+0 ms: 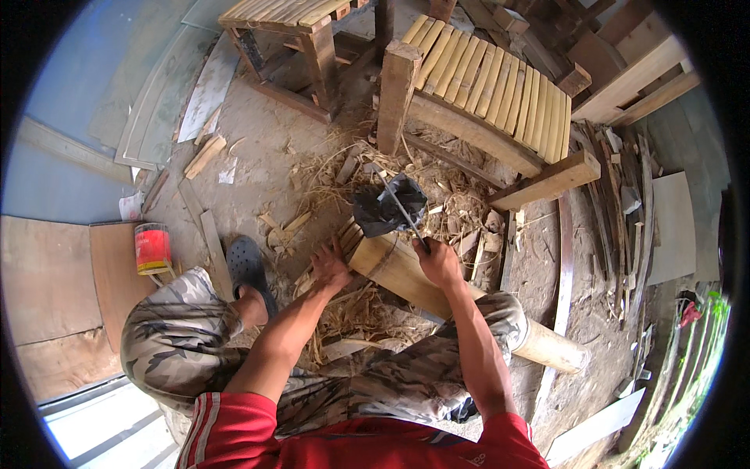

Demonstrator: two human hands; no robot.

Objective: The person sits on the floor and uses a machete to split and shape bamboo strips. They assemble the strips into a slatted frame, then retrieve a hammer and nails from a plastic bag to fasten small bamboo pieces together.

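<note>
Bamboo pole (406, 273): lay slantwise across the floor (262, 148), pale left end between the two hands, rounder right end out beyond the right knee (504, 316). Looked like one length, though partly hidden from view. Gripped a long, thin tool (397, 198), perhaps a knife, in the right hand (441, 266), with fingers closed about its dark handle near the pole. Spread the fingers of the left hand (333, 270) loosely beside the pole's left end, by some narrow strips (348, 237); could not tell whether pressing on them. Judging by tool and scattered shavings (344, 316), probably stood at a trimming or splitting step, with no cut plainly under way. Seemed to call next for a firm left-hand hold, clear of the edge, and a tool turned down toward the bamboo. Pointed the tool forward, across a black plastic bag (369, 213); could not tell whether touching it. Had a limit ahead in the slatted bench (500, 86), beyond the bag. Offered more open room leftward, between left hand and dark clog (248, 270), than under the right forearm (480, 344), where knee and pole crowded together. Risked snagging the bag on any forward stroke.
</note>
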